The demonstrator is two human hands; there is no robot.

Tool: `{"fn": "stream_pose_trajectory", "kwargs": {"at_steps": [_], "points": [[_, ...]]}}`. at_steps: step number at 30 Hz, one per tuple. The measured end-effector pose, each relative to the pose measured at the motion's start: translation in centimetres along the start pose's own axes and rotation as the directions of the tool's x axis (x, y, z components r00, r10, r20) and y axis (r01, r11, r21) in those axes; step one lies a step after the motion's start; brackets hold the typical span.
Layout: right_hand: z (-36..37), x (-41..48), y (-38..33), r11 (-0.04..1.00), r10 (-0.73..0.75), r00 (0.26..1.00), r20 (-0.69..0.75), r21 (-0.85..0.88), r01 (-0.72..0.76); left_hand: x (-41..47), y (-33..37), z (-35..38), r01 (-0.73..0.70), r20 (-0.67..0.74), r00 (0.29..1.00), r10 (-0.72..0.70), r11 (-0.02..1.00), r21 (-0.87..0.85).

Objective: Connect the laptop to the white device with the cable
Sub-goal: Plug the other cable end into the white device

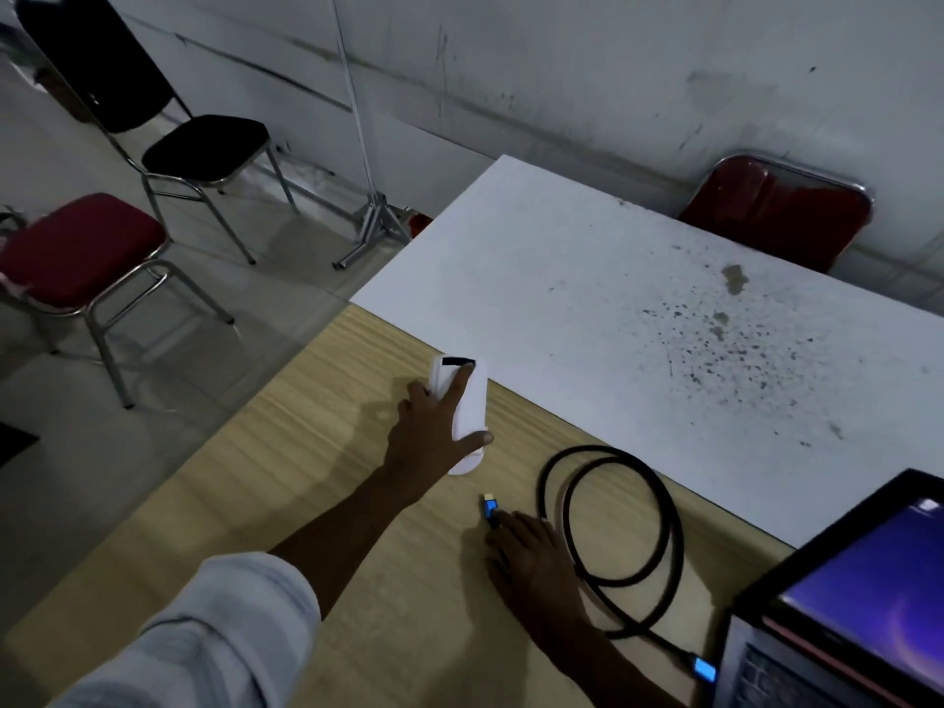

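A white device [469, 401] with a dark window at its far end lies on the wooden table [286, 477]. My left hand [434, 431] grips it, index finger along its top and thumb on its near side. A black cable [620, 534] lies coiled to the right. Its free blue plug [489, 509] points toward the device, and my right hand [531, 564] pinches it at the back. The other blue plug [704, 669] sits at the left side of the open laptop [848, 605], at the lower right, screen lit.
A white stained tabletop [638, 309] adjoins the wooden one behind the cable. A dark red chair [776, 212] stands behind it by the wall. On the floor to the left stand a red chair [76, 252], a black chair [204, 145] and a metal stand [373, 222].
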State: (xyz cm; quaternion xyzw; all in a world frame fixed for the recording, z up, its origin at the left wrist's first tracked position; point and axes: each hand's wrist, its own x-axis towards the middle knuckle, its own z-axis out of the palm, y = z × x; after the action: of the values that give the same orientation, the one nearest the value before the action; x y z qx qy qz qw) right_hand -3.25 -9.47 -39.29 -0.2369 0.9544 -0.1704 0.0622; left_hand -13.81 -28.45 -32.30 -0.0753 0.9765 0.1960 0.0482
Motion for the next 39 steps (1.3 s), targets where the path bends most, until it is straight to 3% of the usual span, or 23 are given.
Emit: {"fn": "stream_pose_trajectory", "kwargs": {"at_steps": [4,8,17,20,23,25,27,30,35,39], "points": [[-0.2,-1.0,-1.0,0.987,0.089,0.996,-0.031,0.138,-0.084,-2.1,-0.2,0.3,0.04,0.018,0.999,-0.039,0.998,-0.045],[-0.3,-0.8,-1.5,0.896,0.284,0.959,0.0,0.356,-0.265,-2.3,-0.4,-0.1,0.046,0.085,0.996,-0.035,0.989,-0.138],[-0.6,1.7,-3.0,0.766,0.508,0.853,0.118,0.39,-0.51,-2.8,-1.0,0.2,0.039,0.112,0.994,-0.021,0.987,-0.154],[-0.5,1.7,-3.1,0.742,0.515,0.836,0.191,0.39,-0.546,-2.6,-1.7,0.2,0.029,0.148,0.989,0.005,0.974,-0.225],[-1.0,1.6,-3.0,0.639,0.543,0.799,0.257,0.492,-0.592,-2.1,-1.6,0.1,0.058,0.205,0.979,0.009,0.945,-0.322],[-1.5,1.6,-2.9,0.531,0.568,0.769,0.292,0.584,-0.614,-1.4,-1.7,0.1,0.105,0.234,0.972,-0.021,0.929,-0.355],[-2.2,1.8,-2.8,0.362,0.573,0.734,0.363,0.692,-0.625,-0.7,-1.8,-0.2,0.142,0.282,0.959,-0.034,0.917,-0.372],[-3.0,2.4,-2.9,0.167,0.522,0.743,0.42,0.804,-0.571,0.2,-1.9,-0.7,0.192,0.372,0.927,-0.039,0.903,-0.385],[-4.2,3.4,-3.6,0.15,0.433,0.815,0.386,0.86,-0.488,0.3,-1.8,-0.8,0.219,0.403,0.914,-0.045,0.891,-0.397],[-4.9,4.5,-4.5,0.149,0.414,0.814,0.407,0.853,-0.501,0.2,-1.6,-1.2,0.243,0.43,0.902,-0.043,0.873,-0.422]]}}
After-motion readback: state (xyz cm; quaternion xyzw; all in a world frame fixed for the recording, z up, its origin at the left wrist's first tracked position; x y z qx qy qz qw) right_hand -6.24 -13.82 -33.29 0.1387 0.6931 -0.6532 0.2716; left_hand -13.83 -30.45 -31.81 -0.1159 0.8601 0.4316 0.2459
